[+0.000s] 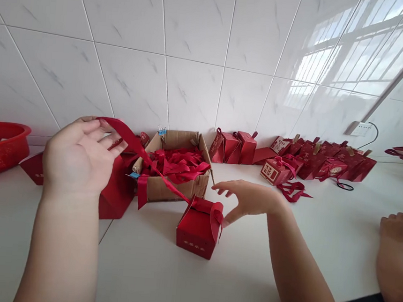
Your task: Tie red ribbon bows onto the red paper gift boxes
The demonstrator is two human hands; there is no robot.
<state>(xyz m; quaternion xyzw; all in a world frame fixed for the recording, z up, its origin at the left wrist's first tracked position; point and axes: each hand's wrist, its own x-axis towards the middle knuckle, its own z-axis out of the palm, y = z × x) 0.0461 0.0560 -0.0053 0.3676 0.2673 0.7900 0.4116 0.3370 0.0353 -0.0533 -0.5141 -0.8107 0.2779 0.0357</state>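
Observation:
A long red ribbon [129,137] runs from my left hand [81,154] down to a small red gift box [198,230] on the counter. My left hand is raised, palm facing me, with the ribbon's end pinched at the fingertips. The ribbon passes across the top of the gift box, and its other end hangs at the right side. Beside that side is my right hand [249,201], thumb and fingers apart and nothing gripped. Its thumb tip is close to the ribbon's end; whether they touch I cannot tell.
Behind the gift box, a cardboard box [168,190] holds many red ribbons. A red plastic basin [1,161] stands at far left, near folded red boxes [116,195]. Several finished boxes [313,161] line the wall at right. Another person's hands [399,229] are at the right edge.

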